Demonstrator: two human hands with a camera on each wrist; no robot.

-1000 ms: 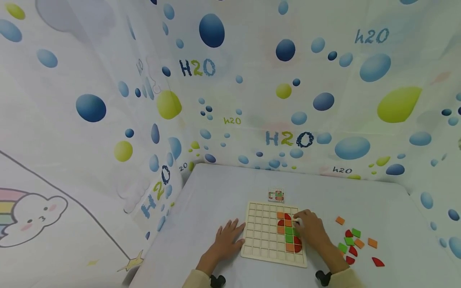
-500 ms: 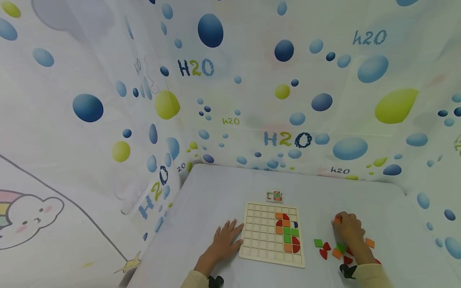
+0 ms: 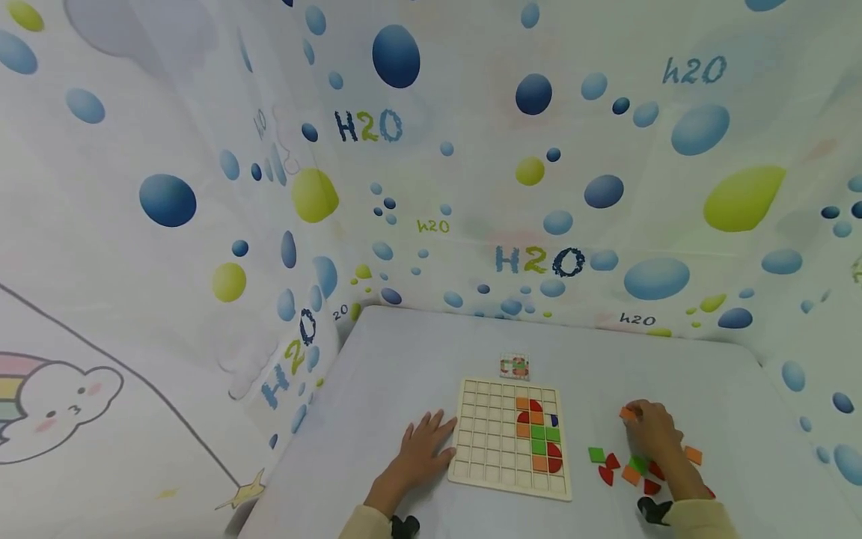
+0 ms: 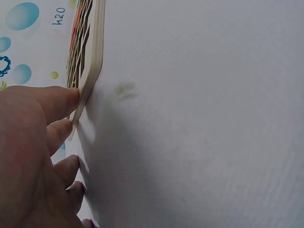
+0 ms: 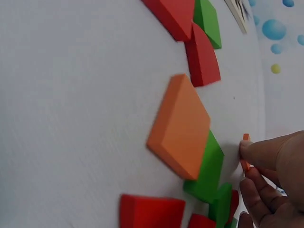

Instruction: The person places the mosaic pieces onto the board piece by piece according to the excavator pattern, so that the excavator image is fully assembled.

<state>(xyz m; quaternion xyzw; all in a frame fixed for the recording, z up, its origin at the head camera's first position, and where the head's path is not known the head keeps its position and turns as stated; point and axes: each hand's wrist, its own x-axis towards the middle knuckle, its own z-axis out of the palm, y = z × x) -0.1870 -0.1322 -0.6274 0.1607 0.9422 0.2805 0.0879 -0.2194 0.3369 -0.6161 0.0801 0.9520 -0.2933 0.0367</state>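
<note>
A pale wooden grid board (image 3: pixel 481 434) lies on the table, with orange, green and red tiles and a small dark blue piece (image 3: pixel 554 421) in its right-hand cells. My left hand (image 3: pixel 420 453) rests at the board's left edge, fingers spread. In the left wrist view, the thumb and a finger of the left hand (image 4: pixel 28 152) touch the board's rim (image 4: pixel 97 47). Right of the board, my right hand (image 3: pixel 653 433) pinches a small orange tile (image 3: pixel 627 413). The right wrist view shows that orange tile (image 5: pixel 246 137) between thumb and fingers, close to the table.
Loose tiles lie around and under the right forearm: a green square (image 3: pixel 596 454), a red quarter-circle (image 3: pixel 605 475), an orange square (image 3: pixel 631 474) and several others, some partly hidden. A small pattern card (image 3: pixel 515 366) lies beyond the board. Printed curtains (image 3: pixel 471 187) hang behind the table.
My right hand has left the board's right side and moved right to the loose tiles, taking hold of an orange one. Some loose tiles now lie further left. The left hand stays put.
</note>
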